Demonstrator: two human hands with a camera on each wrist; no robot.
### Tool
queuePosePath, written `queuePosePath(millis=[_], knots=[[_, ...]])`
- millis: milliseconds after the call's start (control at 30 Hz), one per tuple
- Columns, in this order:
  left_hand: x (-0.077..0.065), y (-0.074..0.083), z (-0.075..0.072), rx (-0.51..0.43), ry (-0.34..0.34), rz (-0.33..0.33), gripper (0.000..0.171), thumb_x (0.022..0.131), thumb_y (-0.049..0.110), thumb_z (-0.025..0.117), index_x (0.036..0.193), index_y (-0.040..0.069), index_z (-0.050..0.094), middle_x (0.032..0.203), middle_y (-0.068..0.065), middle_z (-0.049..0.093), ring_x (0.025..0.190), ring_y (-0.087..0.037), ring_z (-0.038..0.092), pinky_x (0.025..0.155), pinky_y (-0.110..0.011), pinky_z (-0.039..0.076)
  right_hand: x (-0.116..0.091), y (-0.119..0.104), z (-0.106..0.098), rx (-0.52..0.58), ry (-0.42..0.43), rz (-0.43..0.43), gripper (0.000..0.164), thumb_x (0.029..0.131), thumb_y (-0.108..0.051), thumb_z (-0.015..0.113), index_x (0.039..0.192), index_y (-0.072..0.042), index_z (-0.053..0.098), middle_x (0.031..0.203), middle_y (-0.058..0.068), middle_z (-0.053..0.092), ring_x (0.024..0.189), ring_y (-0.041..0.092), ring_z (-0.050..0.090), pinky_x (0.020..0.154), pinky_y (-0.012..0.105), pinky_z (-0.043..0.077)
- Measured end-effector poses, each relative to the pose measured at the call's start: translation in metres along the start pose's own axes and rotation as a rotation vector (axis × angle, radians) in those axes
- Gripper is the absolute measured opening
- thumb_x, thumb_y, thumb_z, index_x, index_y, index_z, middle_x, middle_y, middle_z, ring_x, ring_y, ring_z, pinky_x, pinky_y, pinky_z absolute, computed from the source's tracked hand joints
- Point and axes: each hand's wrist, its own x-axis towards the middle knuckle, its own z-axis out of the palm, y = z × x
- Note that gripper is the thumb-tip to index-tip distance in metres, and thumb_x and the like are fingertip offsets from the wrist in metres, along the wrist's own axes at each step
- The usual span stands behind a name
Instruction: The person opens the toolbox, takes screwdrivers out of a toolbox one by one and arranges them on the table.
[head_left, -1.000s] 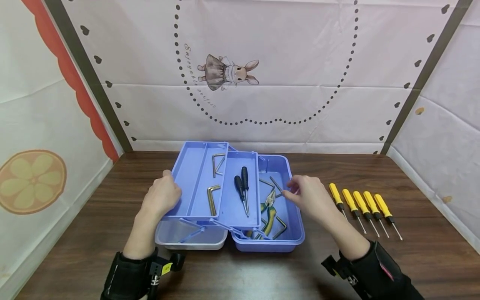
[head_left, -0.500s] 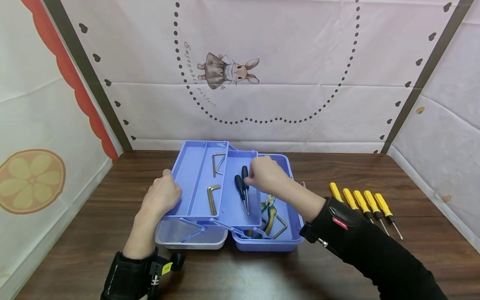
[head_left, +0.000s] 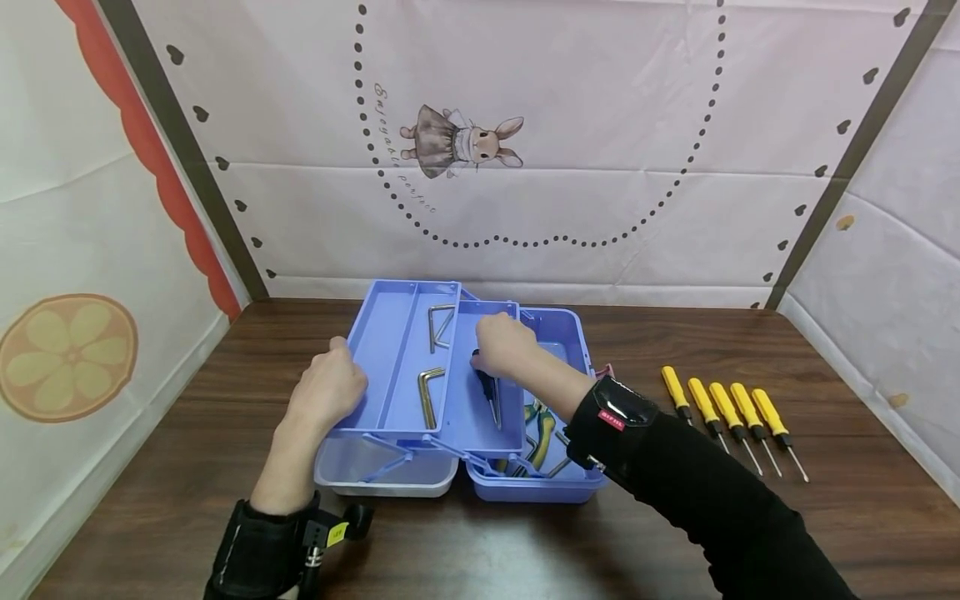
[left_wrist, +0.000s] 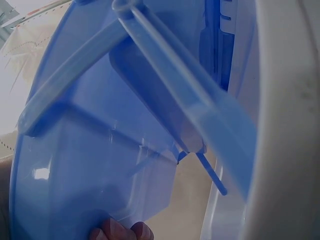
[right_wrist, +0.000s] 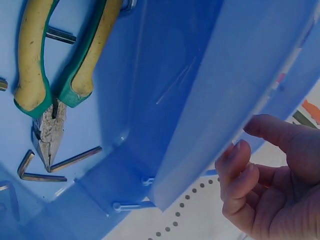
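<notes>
My left hand grips the left edge of the blue toolbox's upper tray; in the left wrist view its fingertips curl against the tray's outer wall. My right hand is over the middle tray, at the handles of the black-handled screwdrivers, which it partly covers. In the right wrist view its fingers are curled by the tray's edge, and the wall hides whether they hold anything. Pliers with yellow-green handles and several hex keys lie in the lower compartment.
Several yellow-handled screwdrivers lie in a row on the brown table, right of the toolbox. Hex keys lie in the upper tray. The translucent lid is beneath that tray. A printed cloth stands behind.
My right hand has left a hex key in the lower compartment and moved left over the middle tray to the black screwdrivers. My left hand stays on the upper tray's edge.
</notes>
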Motion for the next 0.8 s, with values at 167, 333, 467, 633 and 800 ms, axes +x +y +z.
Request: queuePosePath(millis=[167, 333, 467, 633, 800], knots=[[0.001, 0.0, 0.0, -0.004, -0.006, -0.002, 0.037, 0.084, 0.006, 0.028, 0.112, -0.018, 0.03, 0.088, -0.035, 0.052, 0.062, -0.03, 0.054, 0.047, -0.038, 0.044, 0.004, -0.004, 0.004, -0.014, -0.01, 0.017, 0.02, 0.08, -0.027, 0.065, 0.078, -0.009, 0.058, 0.075, 0.003, 0.055, 0.062, 0.016, 0.053, 0.048, 0.029, 0.043], [0.0, 0.0, 0.0, -0.003, -0.006, -0.003, 0.036, 0.084, 0.005, 0.028, 0.111, -0.018, 0.03, 0.087, -0.035, 0.052, 0.061, -0.029, 0.053, 0.046, -0.037, 0.044, 0.006, -0.006, 0.006, -0.032, -0.03, 0.031, 0.019, 0.08, -0.026, 0.064, 0.083, -0.008, 0.058, 0.073, 0.003, 0.055, 0.061, 0.016, 0.052, 0.049, 0.029, 0.042], [0.0, 0.0, 0.001, -0.004, -0.004, -0.005, 0.035, 0.084, 0.006, 0.028, 0.111, -0.018, 0.031, 0.088, -0.035, 0.051, 0.062, -0.03, 0.053, 0.046, -0.038, 0.044, 0.008, -0.006, 0.008, -0.043, -0.031, 0.043, 0.021, 0.08, -0.027, 0.064, 0.087, -0.008, 0.059, 0.074, 0.003, 0.055, 0.062, 0.016, 0.052, 0.05, 0.03, 0.043], [0.0, 0.0, 0.001, -0.007, -0.008, -0.007, 0.036, 0.085, 0.005, 0.028, 0.112, -0.018, 0.03, 0.088, -0.035, 0.051, 0.061, -0.03, 0.054, 0.046, -0.037, 0.044, 0.008, -0.001, 0.008, 0.018, -0.021, 0.032, 0.022, 0.079, -0.029, 0.065, 0.078, -0.008, 0.057, 0.07, 0.002, 0.053, 0.058, 0.014, 0.051, 0.046, 0.027, 0.041], [0.0, 0.0, 0.0, -0.001, -0.003, -0.006, 0.038, 0.085, 0.006, 0.028, 0.114, -0.019, 0.029, 0.089, -0.036, 0.051, 0.062, -0.03, 0.054, 0.046, -0.038, 0.044, 0.006, 0.007, 0.004, 0.152, 0.012, 0.011, 0.023, 0.079, -0.025, 0.065, 0.073, -0.005, 0.054, 0.065, 0.004, 0.051, 0.049, 0.013, 0.052, 0.041, 0.021, 0.039]])
